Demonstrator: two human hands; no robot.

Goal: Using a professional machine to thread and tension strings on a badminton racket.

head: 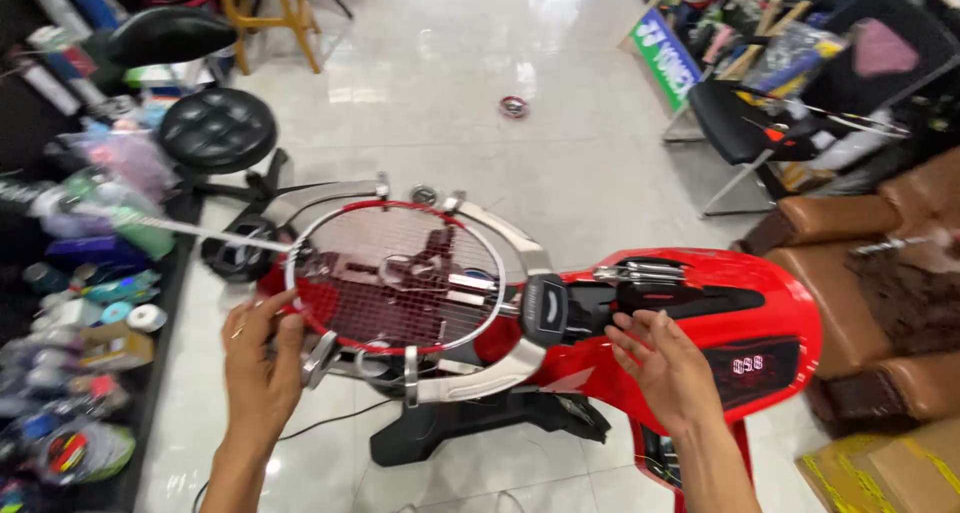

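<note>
A red and white badminton racket [395,273] lies clamped flat on a red stringing machine [700,313], its shaft pointing left. My left hand [262,358] grips the racket frame at its near left edge, fingers curled over the rim. My right hand [660,368] hovers open above the machine's red body, palm turned up and fingers spread, holding nothing. A silver clamp tool [640,271] rests on the machine top just beyond that hand.
A black stool [218,128] stands at the left by shelves crowded with string reels and tubes [80,313]. A black folding chair [745,123] and brown leather seats [870,273] are on the right. A small reel [514,106] lies on the white tiled floor.
</note>
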